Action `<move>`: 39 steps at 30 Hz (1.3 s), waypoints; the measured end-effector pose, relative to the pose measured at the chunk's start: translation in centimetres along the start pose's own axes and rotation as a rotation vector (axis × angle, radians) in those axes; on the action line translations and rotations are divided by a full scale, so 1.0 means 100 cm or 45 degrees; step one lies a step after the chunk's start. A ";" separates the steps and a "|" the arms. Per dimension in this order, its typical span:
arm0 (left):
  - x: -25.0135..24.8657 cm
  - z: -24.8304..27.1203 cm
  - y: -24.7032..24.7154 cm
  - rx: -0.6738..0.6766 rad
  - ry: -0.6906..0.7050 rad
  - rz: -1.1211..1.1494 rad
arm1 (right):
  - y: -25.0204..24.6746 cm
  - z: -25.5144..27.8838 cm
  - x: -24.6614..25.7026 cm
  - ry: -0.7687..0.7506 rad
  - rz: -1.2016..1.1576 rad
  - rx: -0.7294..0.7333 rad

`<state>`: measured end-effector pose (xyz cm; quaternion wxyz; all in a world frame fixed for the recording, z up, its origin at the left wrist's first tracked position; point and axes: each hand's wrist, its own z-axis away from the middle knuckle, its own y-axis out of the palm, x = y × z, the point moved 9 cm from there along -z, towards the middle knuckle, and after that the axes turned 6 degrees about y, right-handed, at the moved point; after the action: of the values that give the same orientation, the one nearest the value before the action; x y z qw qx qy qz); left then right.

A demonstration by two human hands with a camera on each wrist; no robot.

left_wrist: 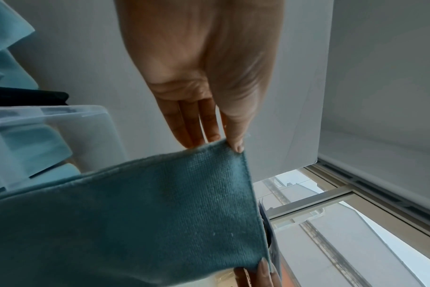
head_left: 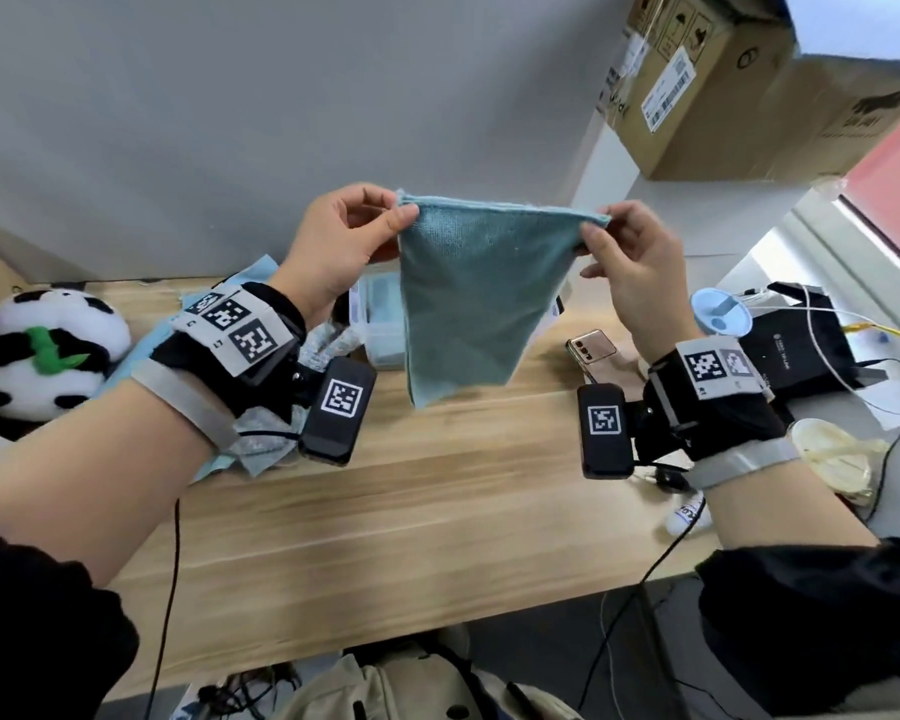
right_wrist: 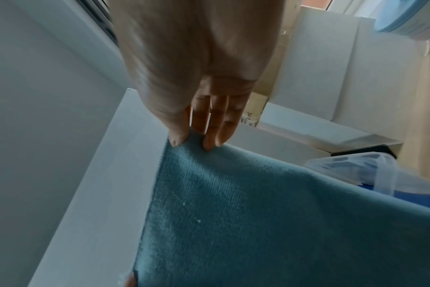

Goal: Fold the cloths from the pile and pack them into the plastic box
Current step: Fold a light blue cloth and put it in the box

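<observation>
From the head view, a person holds a teal cloth (head_left: 463, 293) up above a wooden counter (head_left: 411, 511), the left hand (head_left: 344, 246) pinching one top corner between thumb and fingers and the right hand (head_left: 630, 262) pinching the other. The cloth hangs doubled over, tapering to a point that ends just above the counter. Behind it stands a clear plastic box (head_left: 380, 324) with pale blue folded cloths showing through its wall. A pile of light blue cloths (head_left: 261, 444) lies under the left wrist, with a panda toy (head_left: 42, 350) at the far left. A phone (head_left: 593, 350), a black bag (head_left: 796, 345) and cables sit to the right, and cardboard cartons (head_left: 723, 80) fill the upper right.

The left wrist view shows the thumb (left_wrist: 236, 143) pressed on the cloth's corner (left_wrist: 160, 213), the other fingers straight behind it. The plastic box (left_wrist: 62, 120), at left, holds stacked pale blue folded cloths.

In the right wrist view, thumb and fingers (right_wrist: 209, 143) nip the cloth's (right_wrist: 258, 223) upper corner. The rim of the plastic box (right_wrist: 380, 165) shows beyond the cloth; its contents cannot be made out here.
</observation>
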<state>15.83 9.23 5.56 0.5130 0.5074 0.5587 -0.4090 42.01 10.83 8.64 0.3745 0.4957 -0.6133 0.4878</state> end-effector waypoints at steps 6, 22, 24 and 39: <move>0.015 0.024 0.001 0.193 -0.060 0.098 | 0.006 0.022 -0.008 0.057 -0.055 0.154; 0.256 0.216 -0.017 0.625 -1.105 -0.169 | 0.072 0.220 -0.238 1.240 0.106 0.959; 0.267 0.221 -0.021 0.564 -1.080 -0.191 | 0.072 0.229 -0.249 1.269 0.128 0.898; 0.293 0.214 -0.032 0.327 -0.871 -0.691 | 0.081 0.230 -0.277 1.063 0.698 0.665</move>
<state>17.25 -7.82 -26.52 0.4752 0.2379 0.4146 -0.7388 40.99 -4.53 -24.91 0.3098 0.1596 -0.3782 0.8576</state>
